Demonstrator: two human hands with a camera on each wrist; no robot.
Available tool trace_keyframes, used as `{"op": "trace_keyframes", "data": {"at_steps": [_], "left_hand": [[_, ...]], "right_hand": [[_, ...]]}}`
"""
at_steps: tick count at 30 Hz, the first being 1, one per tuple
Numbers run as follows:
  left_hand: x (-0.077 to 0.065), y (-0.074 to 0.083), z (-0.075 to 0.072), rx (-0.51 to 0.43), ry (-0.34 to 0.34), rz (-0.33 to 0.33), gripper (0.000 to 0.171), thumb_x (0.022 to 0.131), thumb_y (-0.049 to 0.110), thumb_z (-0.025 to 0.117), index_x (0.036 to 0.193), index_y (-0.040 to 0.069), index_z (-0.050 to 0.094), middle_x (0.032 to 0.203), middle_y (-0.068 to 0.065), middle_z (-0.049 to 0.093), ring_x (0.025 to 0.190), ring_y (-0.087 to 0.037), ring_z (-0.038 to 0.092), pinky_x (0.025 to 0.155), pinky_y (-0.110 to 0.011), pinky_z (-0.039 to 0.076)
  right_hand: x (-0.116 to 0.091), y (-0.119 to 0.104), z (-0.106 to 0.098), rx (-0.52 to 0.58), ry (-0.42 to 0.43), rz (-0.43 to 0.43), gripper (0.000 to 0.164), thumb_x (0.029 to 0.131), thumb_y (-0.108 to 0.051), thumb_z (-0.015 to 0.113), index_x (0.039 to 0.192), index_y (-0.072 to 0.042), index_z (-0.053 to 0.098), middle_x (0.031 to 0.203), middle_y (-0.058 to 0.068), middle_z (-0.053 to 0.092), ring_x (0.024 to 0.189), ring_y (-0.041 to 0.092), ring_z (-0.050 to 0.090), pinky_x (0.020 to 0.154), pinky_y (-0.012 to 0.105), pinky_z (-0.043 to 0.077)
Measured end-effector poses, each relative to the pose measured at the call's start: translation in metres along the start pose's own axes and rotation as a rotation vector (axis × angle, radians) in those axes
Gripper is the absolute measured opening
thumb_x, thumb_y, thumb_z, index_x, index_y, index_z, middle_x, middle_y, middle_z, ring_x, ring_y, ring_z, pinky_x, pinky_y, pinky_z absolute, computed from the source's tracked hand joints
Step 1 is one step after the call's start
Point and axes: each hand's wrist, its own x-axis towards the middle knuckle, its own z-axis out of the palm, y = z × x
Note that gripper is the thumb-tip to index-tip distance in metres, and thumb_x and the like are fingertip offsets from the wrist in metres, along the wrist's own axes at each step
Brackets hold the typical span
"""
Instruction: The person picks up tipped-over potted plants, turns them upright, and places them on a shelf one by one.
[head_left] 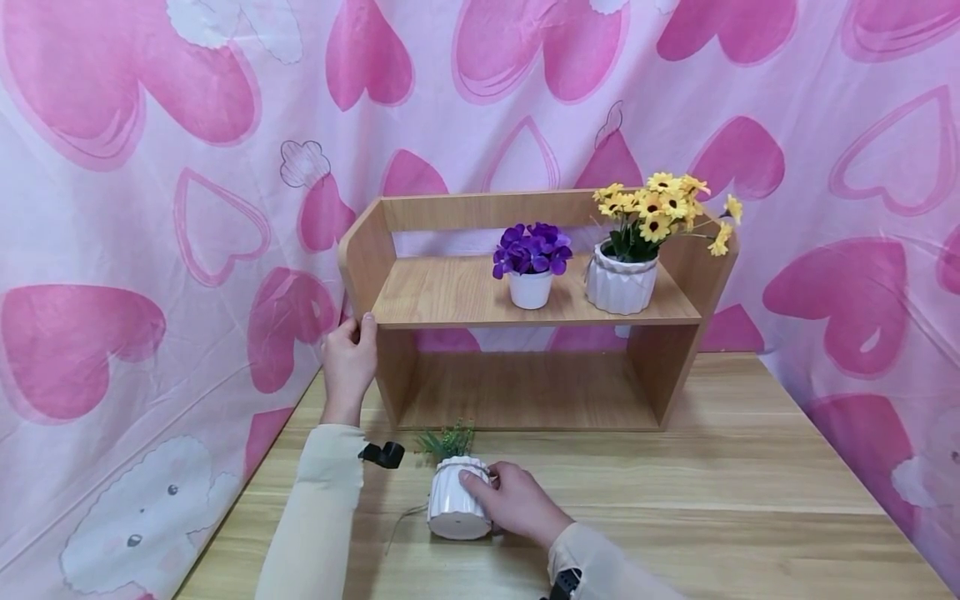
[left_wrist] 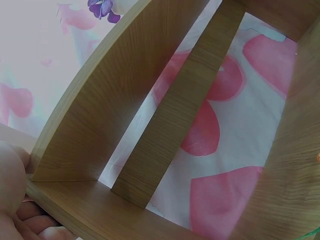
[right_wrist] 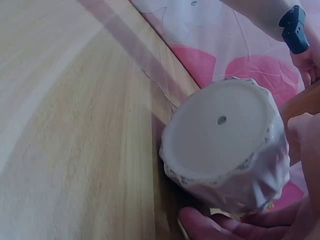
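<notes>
My left hand (head_left: 350,362) grips the left side panel of a two-tier wooden shelf (head_left: 442,287), near the upper board's front corner. In the left wrist view, thumb and fingers lie on either side of the panel edge (left_wrist: 42,145). My right hand (head_left: 525,504) holds a white ribbed flowerpot (head_left: 452,498) by its right side, in front of the shelf. The pot is tipped away from me, so its base (right_wrist: 220,135) with a small drain hole faces the right wrist camera. Green sprigs (head_left: 448,440) stick out of its far end, and twine circles the rim.
On the upper board stand a small white pot of purple flowers (head_left: 532,254) and, to its right, a white pot of yellow flowers (head_left: 624,282). The shelf stands at the back of a wooden table (head_left: 720,500). A pink heart-patterned curtain (head_left: 217,217) hangs behind and on both sides.
</notes>
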Motion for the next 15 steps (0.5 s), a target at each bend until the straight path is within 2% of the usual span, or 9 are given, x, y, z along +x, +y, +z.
{"op": "trace_keyframes", "data": {"at_steps": [5,11,15], "left_hand": [[-0.0002,-0.0006,0.0002,0.009,0.02,0.035,0.044,0.11,0.035,0.057,0.114,-0.004,0.076,0.123,-0.027,0.076,0.113,-0.04,0.069,0.097,-0.055,0.055],[-0.0001,-0.0024,0.0005,0.026,0.04,0.068,0.044,0.11,0.034,0.056,0.098,-0.004,0.073,0.097,-0.026,0.075,0.096,-0.036,0.065,0.078,-0.044,0.05],[0.0,-0.0031,0.0007,0.029,0.04,0.064,0.045,0.11,0.036,0.056,0.096,-0.003,0.073,0.093,-0.025,0.074,0.094,-0.034,0.065,0.074,-0.039,0.048]], "right_hand": [[0.0037,-0.0003,0.0074,0.052,-0.01,0.037,0.059,0.101,-0.06,0.066,0.11,-0.002,0.07,0.088,0.007,0.07,0.071,0.02,0.066,0.057,0.038,0.058],[0.0066,-0.0018,0.0074,0.036,-0.008,0.075,0.059,0.1,-0.061,0.067,0.112,-0.003,0.072,0.092,0.006,0.071,0.082,0.02,0.066,0.066,0.035,0.055],[0.0066,-0.0015,0.008,0.05,0.003,0.087,0.06,0.099,-0.06,0.068,0.115,-0.003,0.072,0.096,0.006,0.072,0.088,0.02,0.066,0.074,0.036,0.055]]}}
